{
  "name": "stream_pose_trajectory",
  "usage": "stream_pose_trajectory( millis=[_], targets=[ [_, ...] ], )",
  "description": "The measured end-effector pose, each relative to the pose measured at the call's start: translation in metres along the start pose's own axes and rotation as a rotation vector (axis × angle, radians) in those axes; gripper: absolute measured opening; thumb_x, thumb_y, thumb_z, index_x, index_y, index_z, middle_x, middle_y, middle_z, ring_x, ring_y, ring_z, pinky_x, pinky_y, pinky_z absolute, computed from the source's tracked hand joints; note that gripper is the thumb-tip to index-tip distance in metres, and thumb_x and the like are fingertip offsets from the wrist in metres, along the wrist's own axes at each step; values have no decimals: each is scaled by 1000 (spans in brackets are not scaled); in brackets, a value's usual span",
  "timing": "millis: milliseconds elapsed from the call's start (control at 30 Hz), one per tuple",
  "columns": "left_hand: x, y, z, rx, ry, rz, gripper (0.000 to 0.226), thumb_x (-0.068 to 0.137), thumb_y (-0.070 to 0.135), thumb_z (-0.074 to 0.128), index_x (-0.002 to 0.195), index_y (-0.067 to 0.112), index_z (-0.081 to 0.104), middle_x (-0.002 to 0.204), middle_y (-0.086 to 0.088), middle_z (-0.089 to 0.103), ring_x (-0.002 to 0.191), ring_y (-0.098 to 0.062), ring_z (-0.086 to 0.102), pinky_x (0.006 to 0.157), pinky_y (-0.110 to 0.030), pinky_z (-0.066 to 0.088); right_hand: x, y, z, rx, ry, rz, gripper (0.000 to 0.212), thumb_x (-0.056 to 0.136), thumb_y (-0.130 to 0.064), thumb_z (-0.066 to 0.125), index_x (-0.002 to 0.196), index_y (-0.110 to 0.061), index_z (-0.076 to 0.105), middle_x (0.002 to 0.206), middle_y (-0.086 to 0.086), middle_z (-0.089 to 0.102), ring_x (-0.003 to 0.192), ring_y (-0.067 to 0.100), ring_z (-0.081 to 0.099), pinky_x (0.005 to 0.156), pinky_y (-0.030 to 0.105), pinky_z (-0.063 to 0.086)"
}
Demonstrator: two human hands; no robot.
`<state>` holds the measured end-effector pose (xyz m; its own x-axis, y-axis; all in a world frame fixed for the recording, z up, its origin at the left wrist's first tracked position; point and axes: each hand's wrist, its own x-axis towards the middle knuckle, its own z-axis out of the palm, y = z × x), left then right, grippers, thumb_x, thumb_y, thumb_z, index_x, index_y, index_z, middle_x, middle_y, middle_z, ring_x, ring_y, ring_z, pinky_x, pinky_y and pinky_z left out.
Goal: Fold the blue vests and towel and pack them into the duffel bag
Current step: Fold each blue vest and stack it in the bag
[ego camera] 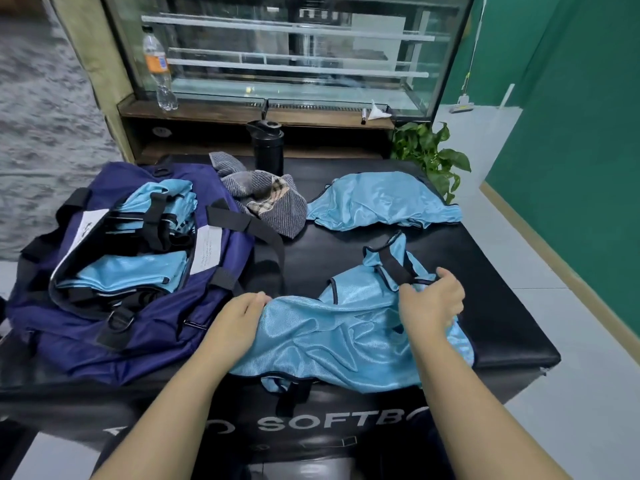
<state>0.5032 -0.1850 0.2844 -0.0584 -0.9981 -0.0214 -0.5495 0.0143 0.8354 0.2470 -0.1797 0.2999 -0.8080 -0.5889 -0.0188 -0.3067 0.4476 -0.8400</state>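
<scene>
Vest [332, 337], light blue, lies crumpled at near edge of black padded bench [502, 306]. Left hand [239, 320] rests on vest's left edge, fingers together, apparently gripping cloth. Right hand [431, 301] pinches black strap [394, 268] at vest's top, fingers curled. Left: open navy duffel bag [138, 327] holding folded blue vests [135, 271]. Beyond: striped grey towel [277, 202] bunched beside bag; second vest [381, 202] further right.

White lettering [332, 422] on the black mat's front is partly hidden by arms.
</scene>
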Motion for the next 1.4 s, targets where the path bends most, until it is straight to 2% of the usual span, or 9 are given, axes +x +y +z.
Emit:
stream_pose_trajectory(
  millis=[200, 367, 500, 633, 767, 900, 1033, 1100, 1400],
  targets=[
    [-1, -23, 4, 377, -211, -230, 34, 72, 34, 74, 81, 22, 44, 99, -3, 54, 79, -16, 50, 64, -26, 37, -17, 4, 16, -82, -57, -440, 30, 85, -1, 58, 112, -12, 58, 116, 4, 51, 110, 21, 39, 90, 28, 32],
    [-8, -17, 7, 611, -321, -231, 71, 67, 57, 74, 124, 34, 39, 122, 5, 32, 118, -18, 30, 100, -32, 33, -26, -4, 25, -26, -320, -774, 22, 85, 7, 51, 97, -6, 65, 97, -5, 52, 86, 8, 45, 77, 17, 34],
    [-9, -20, 5, 357, -91, -252, 40, 81, 50, 67, 109, 27, 50, 114, 2, 33, 117, -20, 38, 95, -28, 32, -23, -3, 38, -327, -610, -686, 28, 97, -15, 49, 122, -7, 58, 123, 4, 56, 108, 19, 54, 92, 25, 40],
    [-5, -28, 4, 338, -118, -278, 37, 85, 30, 70, 108, 13, 46, 105, -3, 51, 92, -19, 50, 75, -25, 34, -16, 10, 40, -527, -577, -504, 35, 95, -29, 53, 121, -6, 55, 125, 11, 53, 112, 27, 53, 96, 38, 44],
    [-5, -18, 4, 295, -112, -171, 26, 84, 23, 69, 67, 17, 50, 68, 3, 54, 63, -15, 51, 60, -29, 38, -12, 16, 34, -636, -566, -374, 40, 90, -36, 58, 120, -11, 52, 125, 8, 50, 111, 29, 52, 95, 42, 46],
    [5, 25, -13, -12, 63, -23, 7, 88, 15, 60, 82, 13, 59, 79, -7, 63, 73, -21, 57, 66, -30, 42, -11, 5, 24, -694, -570, -379, 38, 89, -34, 59, 120, -13, 52, 122, 7, 53, 114, 27, 49, 93, 40, 46],
    [10, 75, -31, -275, 174, 52, 18, 86, 27, 59, 91, 10, 56, 87, -17, 63, 81, -34, 60, 79, -46, 48, -30, -34, 10, -243, -685, -456, 13, 94, -28, 56, 94, -19, 65, 90, -3, 64, 81, 13, 58, 75, 27, 47],
    [5, 95, -37, -331, 196, 102, 35, 76, 39, 61, 90, 7, 54, 85, -23, 62, 78, -37, 61, 77, -51, 49, -48, -65, -2, 39, -834, -397, 28, 97, -34, 51, 80, -18, 68, 73, -7, 64, 65, 7, 54, 63, 19, 43],
    [-19, 126, -46, -488, 50, 249, 20, 81, 23, 73, 97, 22, 62, 92, 2, 71, 87, -12, 67, 78, -35, 53, -74, -125, -32, 536, -1072, -178, 18, 95, -32, 54, 87, -21, 66, 82, -10, 68, 84, 12, 62, 73, 26, 44]
  ],
)
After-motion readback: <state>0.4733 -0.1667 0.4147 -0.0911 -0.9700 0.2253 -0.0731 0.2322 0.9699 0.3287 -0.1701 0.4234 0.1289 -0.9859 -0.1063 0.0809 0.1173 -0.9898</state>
